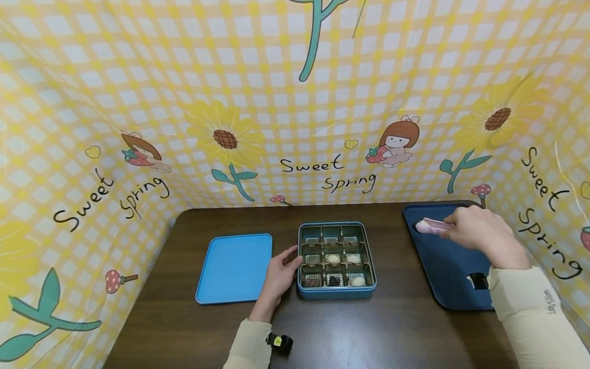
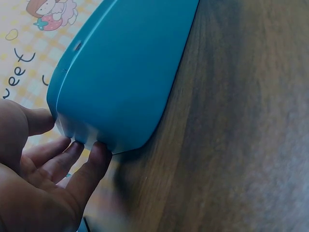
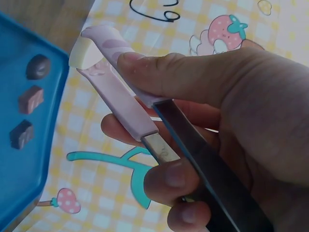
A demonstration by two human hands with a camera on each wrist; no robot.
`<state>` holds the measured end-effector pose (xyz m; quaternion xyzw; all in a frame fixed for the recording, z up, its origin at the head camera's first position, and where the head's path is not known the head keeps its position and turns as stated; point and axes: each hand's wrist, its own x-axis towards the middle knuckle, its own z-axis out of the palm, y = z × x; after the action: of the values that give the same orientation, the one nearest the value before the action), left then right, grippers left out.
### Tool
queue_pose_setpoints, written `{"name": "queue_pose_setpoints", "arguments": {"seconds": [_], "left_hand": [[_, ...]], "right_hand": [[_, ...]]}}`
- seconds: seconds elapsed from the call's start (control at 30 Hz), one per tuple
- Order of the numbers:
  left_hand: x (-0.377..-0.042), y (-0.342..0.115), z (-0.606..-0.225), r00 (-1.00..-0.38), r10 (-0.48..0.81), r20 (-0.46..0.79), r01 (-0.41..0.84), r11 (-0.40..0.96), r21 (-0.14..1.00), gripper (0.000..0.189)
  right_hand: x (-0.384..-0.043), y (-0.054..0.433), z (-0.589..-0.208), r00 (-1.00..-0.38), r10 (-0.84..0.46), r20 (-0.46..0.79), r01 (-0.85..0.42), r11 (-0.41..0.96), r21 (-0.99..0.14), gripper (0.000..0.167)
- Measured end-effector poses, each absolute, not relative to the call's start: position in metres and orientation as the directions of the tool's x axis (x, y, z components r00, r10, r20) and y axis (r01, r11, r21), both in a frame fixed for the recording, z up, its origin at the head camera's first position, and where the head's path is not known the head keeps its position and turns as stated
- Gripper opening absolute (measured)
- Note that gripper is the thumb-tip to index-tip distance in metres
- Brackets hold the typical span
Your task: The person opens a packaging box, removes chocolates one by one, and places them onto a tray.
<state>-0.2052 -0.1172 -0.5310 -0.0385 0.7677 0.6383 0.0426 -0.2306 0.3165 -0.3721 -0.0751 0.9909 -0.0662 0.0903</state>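
My right hand holds a pair of tongs with pink tips and metal arms, above the far part of the dark blue tray. Between the tips sits a cream-white chocolate. My left hand is at the left side of a blue box; in the left wrist view its fingertips touch the outer wall near a rounded corner. The box has a gold divided insert; white chocolates and dark ones lie in its middle and front rows. The back row's compartments hold none.
On the tray, three brown chocolates show in the right wrist view. A light blue lid lies flat left of the box. Yellow checked cloth rises behind the brown table and along both sides.
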Motion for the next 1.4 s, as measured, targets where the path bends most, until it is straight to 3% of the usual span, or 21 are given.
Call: {"name": "queue_pose_setpoints", "arguments": {"seconds": [0.43, 1.4], "left_hand": [[-0.202, -0.117, -0.527, -0.994, -0.007, -0.113, -0.113, 0.181, 0.977, 0.044], [-0.202, -0.117, -0.526, -0.994, -0.008, -0.111, -0.11, 0.205, 0.973, 0.044]], "right_hand": [[-0.228, 0.328, -0.391, -0.953, -0.145, -0.265, -0.103, 0.981, -0.166, 0.041], [-0.232, 0.332, -0.426, -0.954, -0.116, -0.276, -0.068, 0.982, -0.178, 0.032]]}}
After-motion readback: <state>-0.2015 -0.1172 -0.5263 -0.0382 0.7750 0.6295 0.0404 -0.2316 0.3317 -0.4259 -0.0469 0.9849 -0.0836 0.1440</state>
